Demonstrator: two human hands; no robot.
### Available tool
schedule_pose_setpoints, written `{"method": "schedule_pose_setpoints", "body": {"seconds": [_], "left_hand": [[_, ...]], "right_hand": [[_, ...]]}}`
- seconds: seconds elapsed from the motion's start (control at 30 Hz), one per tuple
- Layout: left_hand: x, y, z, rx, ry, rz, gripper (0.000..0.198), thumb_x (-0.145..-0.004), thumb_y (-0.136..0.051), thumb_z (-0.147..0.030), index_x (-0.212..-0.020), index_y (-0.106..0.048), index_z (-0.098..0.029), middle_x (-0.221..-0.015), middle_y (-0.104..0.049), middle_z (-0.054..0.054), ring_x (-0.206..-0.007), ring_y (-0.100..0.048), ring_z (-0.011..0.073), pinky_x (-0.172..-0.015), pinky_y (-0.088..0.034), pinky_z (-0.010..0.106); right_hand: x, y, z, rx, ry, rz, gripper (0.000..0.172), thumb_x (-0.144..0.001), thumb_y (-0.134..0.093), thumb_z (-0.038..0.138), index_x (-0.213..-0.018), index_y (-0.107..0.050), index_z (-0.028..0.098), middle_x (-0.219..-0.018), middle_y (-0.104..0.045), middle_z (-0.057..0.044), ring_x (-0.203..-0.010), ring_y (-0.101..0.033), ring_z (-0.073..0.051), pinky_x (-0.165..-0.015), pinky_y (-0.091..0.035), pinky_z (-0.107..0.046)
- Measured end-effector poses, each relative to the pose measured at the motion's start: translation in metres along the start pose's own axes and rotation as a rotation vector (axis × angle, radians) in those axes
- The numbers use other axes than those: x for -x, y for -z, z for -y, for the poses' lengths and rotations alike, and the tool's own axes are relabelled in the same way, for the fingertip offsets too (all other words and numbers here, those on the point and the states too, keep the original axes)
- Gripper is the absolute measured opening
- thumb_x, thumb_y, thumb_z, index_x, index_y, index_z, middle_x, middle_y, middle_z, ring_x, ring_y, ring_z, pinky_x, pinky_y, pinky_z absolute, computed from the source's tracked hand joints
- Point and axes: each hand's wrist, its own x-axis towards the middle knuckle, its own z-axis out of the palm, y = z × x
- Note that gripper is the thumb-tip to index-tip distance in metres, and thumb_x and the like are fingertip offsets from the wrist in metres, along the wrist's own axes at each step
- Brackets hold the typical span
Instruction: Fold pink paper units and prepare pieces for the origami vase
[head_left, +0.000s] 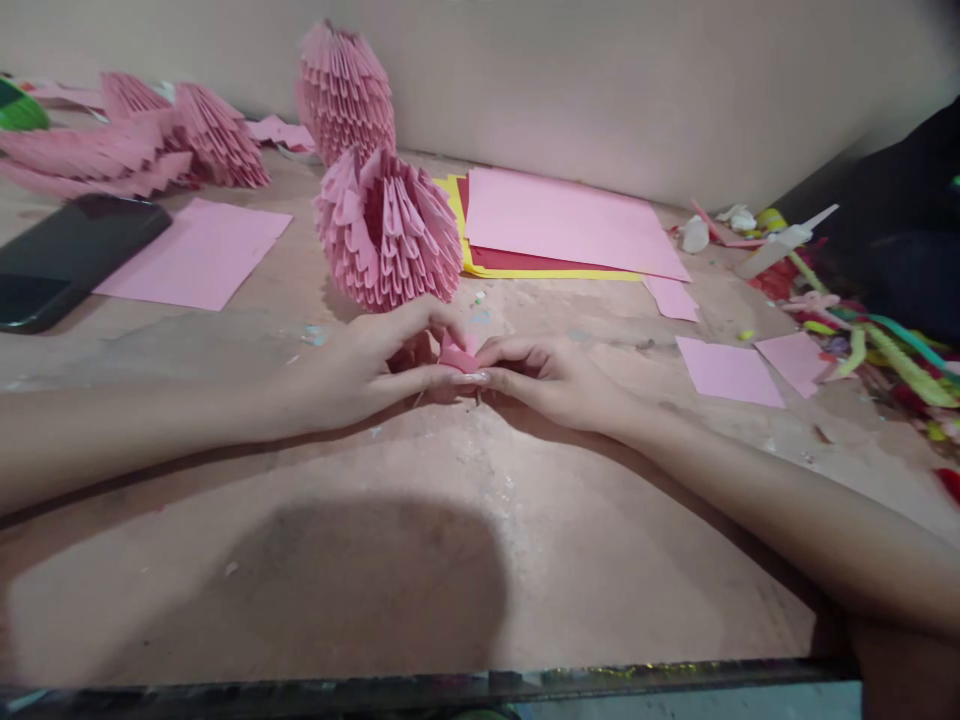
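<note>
Between my two hands is a small folded piece of pink paper [457, 356], held just above the table. My left hand [397, 355] pinches it from the left, forefinger curved over the top and thumb along the near side. From the right, my right hand [536, 375] grips its edge between thumb and fingers, the thumb tips meeting in front. Part of the paper is hidden by the fingers. Right behind my hands stands a round pink model of folded paper pieces [390, 235], with a taller pink folded-paper model [345, 90] behind it.
A black phone [75, 260] overlaps a pink sheet [202, 255] at left, before more pink folded-paper models [214, 135]. Large pink sheets [562, 220] lie over red and yellow ones by the wall. Small pink squares [731, 372], a glue bottle [784, 245] and fuzzy craft stems [900, 355] are at right.
</note>
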Motion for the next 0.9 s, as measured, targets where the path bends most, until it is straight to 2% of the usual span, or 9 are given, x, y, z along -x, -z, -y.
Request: {"method": "schedule_pose_setpoints", "body": {"seconds": [0.03, 0.1, 0.2, 0.33, 0.43, 0.53, 0.63, 0.73, 0.9], "left_hand": [[-0.001, 0.001, -0.002, -0.010, 0.000, 0.020, 0.019, -0.108, -0.067, -0.042, -0.112, -0.064, -0.023, -0.087, -0.074, -0.001, -0.070, -0.069, 0.0116, -0.059, -0.052, 0.020], [-0.003, 0.003, -0.006, -0.001, 0.007, 0.029, 0.025, -0.110, -0.063, -0.043, -0.100, -0.066, -0.021, -0.078, -0.072, -0.002, -0.065, -0.066, 0.0106, -0.057, -0.049, 0.020], [-0.003, 0.004, -0.010, 0.004, 0.038, -0.001, 0.031, -0.112, -0.061, -0.047, -0.095, -0.063, -0.021, -0.070, -0.067, -0.004, -0.061, -0.062, 0.0103, -0.056, -0.046, 0.022], [-0.001, 0.003, -0.010, 0.023, 0.113, 0.002, 0.032, -0.111, -0.060, -0.050, -0.097, -0.060, -0.022, -0.069, -0.065, -0.004, -0.059, -0.059, 0.0112, -0.055, -0.043, 0.024], [0.000, 0.002, -0.009, 0.068, 0.140, 0.001, 0.030, -0.109, -0.063, -0.051, -0.099, -0.056, -0.023, -0.074, -0.064, -0.003, -0.062, -0.058, 0.0122, -0.056, -0.044, 0.026], [0.001, 0.001, -0.010, 0.079, 0.134, -0.021, 0.029, -0.107, -0.066, -0.049, -0.099, -0.054, -0.024, -0.081, -0.064, -0.003, -0.069, -0.061, 0.0132, -0.060, -0.047, 0.026], [0.001, 0.001, -0.011, 0.125, 0.114, 0.019, 0.026, -0.108, -0.066, -0.047, -0.102, -0.055, -0.024, -0.087, -0.067, -0.002, -0.076, -0.067, 0.0139, -0.065, -0.052, 0.025], [0.002, 0.001, -0.011, 0.164, 0.105, 0.045, 0.028, -0.108, -0.067, -0.048, -0.103, -0.053, -0.024, -0.090, -0.070, -0.001, -0.077, -0.070, 0.0145, -0.065, -0.055, 0.026], [0.006, -0.001, -0.008, 0.136, 0.085, 0.066, 0.025, -0.112, -0.060, -0.048, -0.108, -0.050, -0.025, -0.088, -0.072, -0.001, -0.073, -0.072, 0.0142, -0.062, -0.055, 0.026]], "right_hand": [[0.000, 0.000, 0.000, -0.009, -0.001, 0.006, 0.020, -0.101, -0.076, 0.040, -0.102, -0.082, 0.021, -0.099, -0.081, -0.004, -0.097, -0.073, -0.020, -0.091, -0.057, -0.038], [0.000, -0.001, 0.000, -0.037, 0.004, 0.019, 0.019, -0.101, -0.077, 0.040, -0.103, -0.083, 0.022, -0.102, -0.083, -0.004, -0.101, -0.074, -0.020, -0.094, -0.057, -0.038], [-0.001, -0.002, -0.001, -0.068, 0.012, 0.032, 0.019, -0.100, -0.079, 0.041, -0.103, -0.083, 0.022, -0.107, -0.084, -0.005, -0.106, -0.075, -0.021, -0.100, -0.057, -0.040], [0.000, -0.003, -0.001, -0.075, 0.038, 0.047, 0.022, -0.101, -0.078, 0.043, -0.098, -0.080, 0.021, -0.102, -0.082, -0.004, -0.101, -0.074, -0.019, -0.095, -0.057, -0.038], [0.001, -0.001, 0.006, 0.003, 0.060, 0.069, 0.022, -0.103, -0.075, 0.043, -0.099, -0.078, 0.021, -0.102, -0.080, -0.005, -0.099, -0.073, -0.019, -0.096, -0.056, -0.038], [0.002, 0.000, 0.016, 0.122, 0.050, 0.128, 0.023, -0.106, -0.072, 0.042, -0.100, -0.074, 0.020, -0.100, -0.078, -0.005, -0.094, -0.070, -0.017, -0.092, -0.056, -0.035], [0.002, 0.000, 0.020, 0.118, 0.053, 0.166, 0.033, -0.108, -0.067, 0.050, -0.091, -0.067, 0.022, -0.092, -0.072, -0.003, -0.093, -0.068, -0.018, -0.091, -0.056, -0.036], [-0.001, -0.002, 0.018, 0.159, 0.052, 0.123, 0.040, -0.108, -0.064, 0.058, -0.087, -0.062, 0.024, -0.091, -0.068, -0.002, -0.096, -0.066, -0.019, -0.094, -0.056, -0.037], [-0.002, -0.003, 0.017, 0.257, 0.033, 0.082, 0.043, -0.108, -0.062, 0.064, -0.090, -0.060, 0.025, -0.088, -0.065, -0.001, -0.092, -0.061, -0.019, -0.090, -0.054, -0.036]]}}
